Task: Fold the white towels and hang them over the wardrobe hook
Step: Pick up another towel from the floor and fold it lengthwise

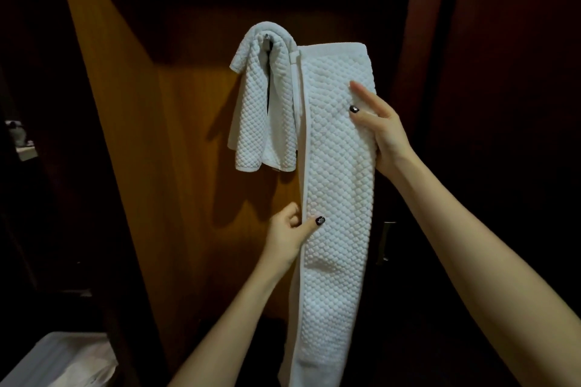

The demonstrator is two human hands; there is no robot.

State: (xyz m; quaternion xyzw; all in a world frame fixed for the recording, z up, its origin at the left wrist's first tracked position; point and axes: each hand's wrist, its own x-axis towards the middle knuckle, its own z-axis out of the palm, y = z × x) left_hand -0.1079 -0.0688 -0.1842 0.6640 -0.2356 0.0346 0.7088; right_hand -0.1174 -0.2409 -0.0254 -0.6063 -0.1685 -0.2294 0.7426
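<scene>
Left grip [290,231] pinches edge of long white waffle towel [339,198]; right grip [383,132] grasps opposite edge.

Both bare forearms reach forward and up. The left hand [290,234], lower, pinches one edge of the long folded towel [339,198]; the right hand [385,132], higher, grips the opposite edge, thumb in front.

Both hands are bare, the left hand [287,237] and the right hand [385,135] alike. The 2 forearms, left forearm [226,324] and right forearm [471,245], are uncovered as far as the frame's lower edge. The 2 thumbnails in view are painted black and cut short: the left thumbnail [320,220] carries a pale glittery pattern, the right thumbnail [354,109] a small pale speck. The other nails are hidden.
</scene>
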